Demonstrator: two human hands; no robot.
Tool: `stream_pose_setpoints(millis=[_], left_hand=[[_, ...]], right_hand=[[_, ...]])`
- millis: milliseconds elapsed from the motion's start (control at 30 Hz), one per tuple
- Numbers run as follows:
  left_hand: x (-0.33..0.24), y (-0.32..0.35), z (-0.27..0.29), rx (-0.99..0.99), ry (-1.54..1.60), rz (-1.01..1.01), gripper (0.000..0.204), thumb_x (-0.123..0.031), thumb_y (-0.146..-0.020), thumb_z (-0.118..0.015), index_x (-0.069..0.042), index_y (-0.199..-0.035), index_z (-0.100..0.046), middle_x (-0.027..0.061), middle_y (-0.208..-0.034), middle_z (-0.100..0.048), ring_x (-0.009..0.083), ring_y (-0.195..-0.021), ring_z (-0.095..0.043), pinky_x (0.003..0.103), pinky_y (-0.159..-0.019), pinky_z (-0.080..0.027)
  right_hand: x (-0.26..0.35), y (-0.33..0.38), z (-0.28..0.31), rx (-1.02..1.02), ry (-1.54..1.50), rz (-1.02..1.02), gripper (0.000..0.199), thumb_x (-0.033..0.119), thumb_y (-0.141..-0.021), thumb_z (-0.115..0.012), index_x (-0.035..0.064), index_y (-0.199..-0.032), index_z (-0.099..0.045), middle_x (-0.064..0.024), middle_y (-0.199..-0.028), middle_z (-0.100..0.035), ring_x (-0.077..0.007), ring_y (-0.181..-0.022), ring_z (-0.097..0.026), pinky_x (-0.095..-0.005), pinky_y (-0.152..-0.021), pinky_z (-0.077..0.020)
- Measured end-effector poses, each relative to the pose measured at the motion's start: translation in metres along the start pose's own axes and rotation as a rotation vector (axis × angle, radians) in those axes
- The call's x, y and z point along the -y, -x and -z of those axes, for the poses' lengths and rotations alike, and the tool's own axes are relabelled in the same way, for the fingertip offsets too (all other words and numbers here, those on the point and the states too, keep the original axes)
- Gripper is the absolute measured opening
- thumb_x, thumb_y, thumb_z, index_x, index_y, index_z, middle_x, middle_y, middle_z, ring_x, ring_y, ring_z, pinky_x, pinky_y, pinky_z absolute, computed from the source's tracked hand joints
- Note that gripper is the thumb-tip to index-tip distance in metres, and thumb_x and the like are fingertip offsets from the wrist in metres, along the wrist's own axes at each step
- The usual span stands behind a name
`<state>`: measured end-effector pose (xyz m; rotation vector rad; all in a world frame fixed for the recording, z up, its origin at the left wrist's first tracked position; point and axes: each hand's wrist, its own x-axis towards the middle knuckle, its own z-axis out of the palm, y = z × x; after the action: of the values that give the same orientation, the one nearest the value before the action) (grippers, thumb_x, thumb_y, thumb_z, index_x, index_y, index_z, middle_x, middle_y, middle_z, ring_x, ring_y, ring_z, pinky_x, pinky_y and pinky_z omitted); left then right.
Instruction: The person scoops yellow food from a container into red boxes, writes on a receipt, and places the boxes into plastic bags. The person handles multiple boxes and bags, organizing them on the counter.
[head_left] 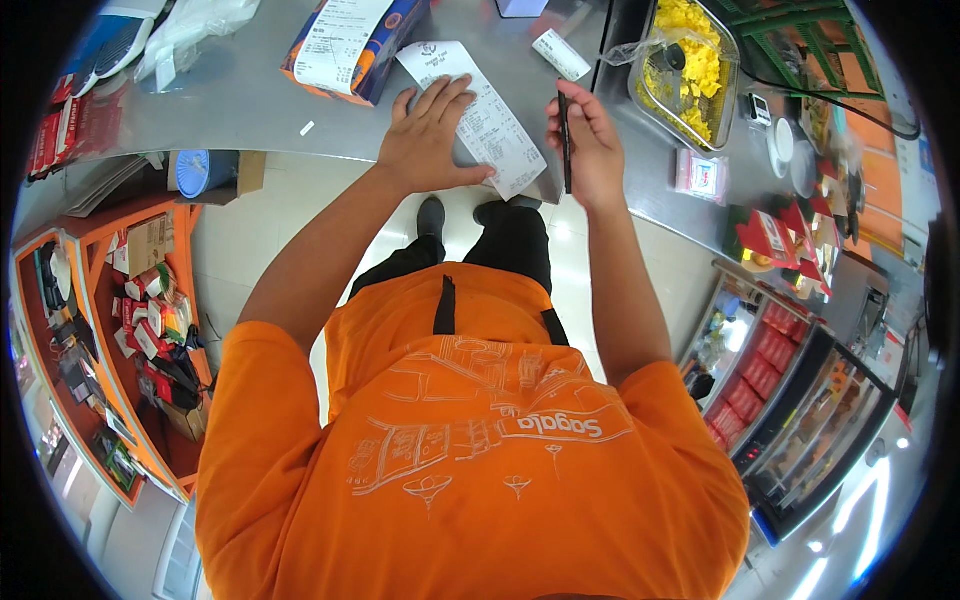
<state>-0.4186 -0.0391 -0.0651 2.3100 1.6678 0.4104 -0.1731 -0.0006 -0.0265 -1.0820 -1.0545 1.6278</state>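
Note:
A long printed receipt (505,140) lies aslant on the grey metal counter (240,100), its lower end at the counter's near edge. My left hand (428,142) rests on its left side, fingers stretched out and thumb apart. To the right of the paper, my right hand (594,150) is closed around a slim black pen (567,145), which stands nearly upright in the view. Whether the pen's tip touches anything cannot be made out. Behind my left hand stands a blue and orange box (385,50) with another receipt (340,45) on top. A small curled slip (561,55) lies behind the pen.
A clear-walled tray (733,100) of yellow pieces stands at the right, near a pink-and-white packet (700,176) and red cartons (775,238). Orange shelves (110,330) stand below left; a glass-fronted display case (800,400) is at lower right. A plastic bag (195,35) lies far left.

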Motion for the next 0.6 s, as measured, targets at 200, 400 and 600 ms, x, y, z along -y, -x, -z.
stream_pose_setpoints(millis=[200, 400, 600], left_hand=[[0.001, 0.000, 0.000, -0.074, 0.020, -0.038, 0.103, -0.071, -0.067, -0.078, -0.011, -0.145, -0.048, 0.0071, -0.162, -0.037, 0.0251, -0.152, -0.030, 0.055, -0.121, -0.017], [0.000, -0.002, 0.003, -0.068, 0.009, -0.049, 0.102, -0.071, -0.066, -0.079, -0.016, -0.147, -0.051, 0.0079, -0.163, -0.036, 0.0247, -0.152, -0.031, 0.055, -0.121, -0.017], [0.000, -0.003, 0.003, -0.081, 0.025, -0.020, 0.110, -0.073, -0.064, -0.079, -0.015, -0.151, -0.046, 0.0072, -0.164, -0.034, 0.0243, -0.153, -0.030, 0.055, -0.122, -0.015]], right_hand=[[-0.049, 0.026, -0.026, 0.057, -0.253, 0.104, 0.035, 0.006, -0.102, -0.062, -0.0010, -0.135, -0.053, -0.0066, -0.109, -0.064, -0.0112, -0.094, -0.061, -0.0272, -0.086, -0.0518], [-0.042, 0.020, -0.043, -0.124, 0.114, 0.022, 0.018, 0.012, -0.100, -0.068, -0.0009, -0.112, -0.069, -0.0064, -0.093, -0.068, -0.0100, -0.075, -0.062, -0.0259, -0.071, -0.0537], [-0.045, 0.005, -0.062, -0.171, 0.279, 0.075, 0.015, 0.012, -0.095, -0.072, -0.0022, -0.102, -0.072, -0.0060, -0.088, -0.071, -0.0108, -0.075, -0.068, -0.0263, -0.067, -0.0549]])
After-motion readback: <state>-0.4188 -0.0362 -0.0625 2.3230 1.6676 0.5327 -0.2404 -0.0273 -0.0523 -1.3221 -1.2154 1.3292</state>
